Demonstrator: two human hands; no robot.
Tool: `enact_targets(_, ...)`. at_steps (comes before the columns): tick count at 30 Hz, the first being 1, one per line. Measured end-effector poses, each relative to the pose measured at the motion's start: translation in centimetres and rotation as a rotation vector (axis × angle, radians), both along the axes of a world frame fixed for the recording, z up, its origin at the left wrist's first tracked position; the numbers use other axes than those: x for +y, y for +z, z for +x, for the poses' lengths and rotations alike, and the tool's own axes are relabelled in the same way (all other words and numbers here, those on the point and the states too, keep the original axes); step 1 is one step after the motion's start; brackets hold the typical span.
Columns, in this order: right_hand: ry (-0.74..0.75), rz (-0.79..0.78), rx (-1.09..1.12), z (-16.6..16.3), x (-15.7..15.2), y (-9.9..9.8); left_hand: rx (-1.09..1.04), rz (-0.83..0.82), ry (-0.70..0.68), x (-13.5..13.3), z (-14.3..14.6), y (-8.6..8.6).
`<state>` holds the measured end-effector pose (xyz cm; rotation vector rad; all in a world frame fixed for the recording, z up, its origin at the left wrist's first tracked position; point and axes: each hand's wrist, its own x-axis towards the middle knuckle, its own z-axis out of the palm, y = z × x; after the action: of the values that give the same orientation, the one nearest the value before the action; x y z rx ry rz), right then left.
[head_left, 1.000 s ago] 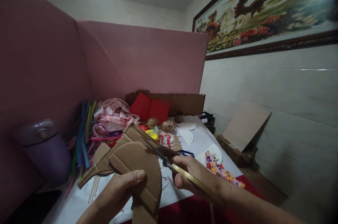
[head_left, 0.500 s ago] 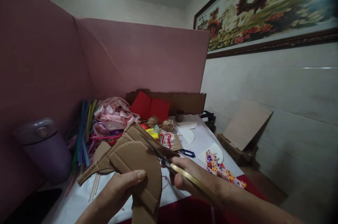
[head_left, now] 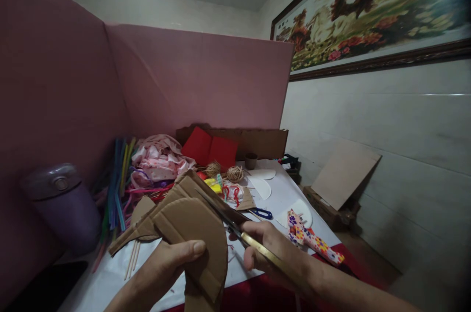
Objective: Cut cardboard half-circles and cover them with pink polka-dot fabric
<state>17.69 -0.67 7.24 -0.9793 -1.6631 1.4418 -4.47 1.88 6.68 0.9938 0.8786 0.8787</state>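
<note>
Cardboard piece (head_left: 208,243), corrugated, creased, right edge rounded: centre foreground, above the near part of the table (head_left: 285,189); gripped by the left hand (head_left: 167,263), thumb on top. Scissors (head_left: 260,246), gold-toned handles: grasped in the right hand (head_left: 274,243), blades along the cardboard. Bare white surface toward the table's right edge. Small brown pot (head_left: 251,161), contents not discernible. Purple flask (head_left: 64,219), lidded, contents hidden. Flowered cloth shape (head_left: 312,239), right. Twine ball (head_left: 234,173), coarse.

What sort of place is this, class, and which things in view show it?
Probably an indoor craft corner: scissors in the right hand, cut cardboard in the left hand, and balls of twine on the white-topped table.
</note>
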Motion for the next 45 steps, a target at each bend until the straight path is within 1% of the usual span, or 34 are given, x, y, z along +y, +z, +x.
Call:
enact_targets(2, -0.013, -0.033, 0.005, 0.0, -0.1, -0.1, 0.03, 0.002, -0.043, 0.1, -0.1, 0.0)
enact_targets(4, -0.009, -0.04, -0.025, 0.2, -0.2, 0.4, 0.053, -0.003, -0.069, 0.1, -0.2, 0.1)
enact_targets(9, 0.068, 0.002, -0.177, 0.7, -1.1, 3.2, 0.012, -0.026, 0.011, -0.1, -0.1, -0.2)
enact_targets(12, 0.068, -0.039, -0.19, 0.6, -1.4, 4.2, 0.01, -0.006, 0.013, -0.1, -0.1, -0.4)
enact_targets(17, 0.067, -0.037, -0.22, 0.3, -1.4, 4.4, 0.008, 0.076, 0.012, -0.4, 0.1, -0.2)
enact_targets(20, 0.027, -0.056, -0.198, 0.1, -1.8, 4.9, 0.005, 0.079, 0.005, -0.6, 0.2, 0.0)
enact_targets(22, 0.016, -0.042, -0.189, 0.0, -2.1, 5.0, 0.016, 0.088, -0.01, -0.7, 0.1, 0.1)
enact_targets(29, 0.019, -0.015, -0.196, 0.4, -1.8, 4.3, 0.068, 0.11, -0.037, -0.9, 0.0, 0.6)
enact_targets(33, 0.036, -0.013, -0.219, 0.7, -2.2, 5.2, 0.084, 0.106, -0.006, -1.0, -0.1, 0.8)
enact_targets(36, 0.045, -0.025, -0.211, 0.8, -2.5, 5.6, 0.062, 0.076, -0.032, -1.0, 0.0, 0.7)
enact_targets(41, 0.015, -0.029, -0.174, 1.0, -2.6, 4.6, 0.024, 0.075, -0.038, -1.0, 0.4, 0.5)
enact_targets(45, -0.007, -0.044, -0.118, 1.1, -2.9, 4.4, 0.066, 0.057, -0.052, -1.0, 0.5, 0.5)
